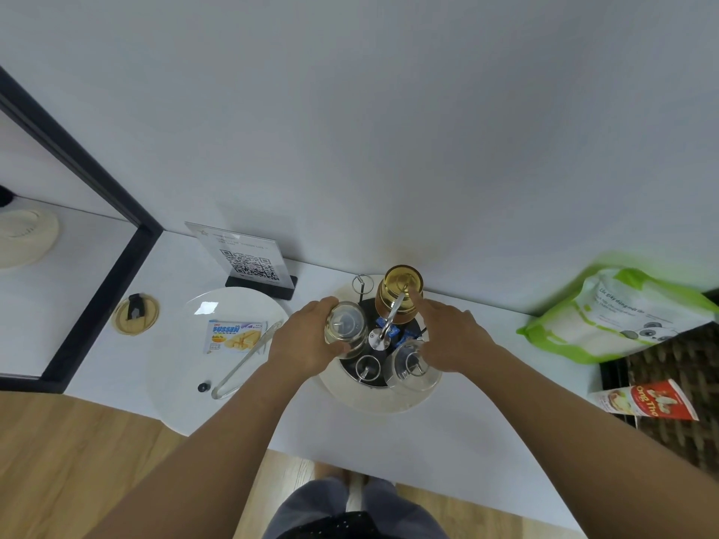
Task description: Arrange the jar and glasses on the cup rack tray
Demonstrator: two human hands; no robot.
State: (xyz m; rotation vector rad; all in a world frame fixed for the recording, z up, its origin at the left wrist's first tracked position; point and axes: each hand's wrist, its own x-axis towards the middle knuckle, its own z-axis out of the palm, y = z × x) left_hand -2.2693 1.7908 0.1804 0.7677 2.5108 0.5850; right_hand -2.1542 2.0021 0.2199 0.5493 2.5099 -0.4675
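Head view, looking straight down: cup rack tray [350, 394] sits on the white counter [447, 441] against the wall, both hands working over it. Left hand [301, 342] has its fingers wrapped round a clear glass [345, 329], upside down, at the left side of the rack, apparently being set onto or just above a peg; can't tell if it's seated. Right hand [453, 336] reaches to the amber jar [400, 294] at the back of the tray, fingertips on its side, rest of the fingers loosely spread; contact looks like steadying or nudging, not a full hold. Another glass [412, 365] is already on the front-right of the rack. One wire peg [367, 368] at the front is bare, and a loop [362, 282] at the back left also looks free. My read: roughly midway or later, jar and one glass placed, one glass going on, empty pegs left if more glasses exist. No spare glasses visible on the counter. Hard to make out: the rack base under the hands, blue items [400, 336] near the centre post, and whether the jar sits fully inside the tray rim. Plate [186, 367] with a snack packet [233, 336] and tongs [245, 361] sits just left, untouched.
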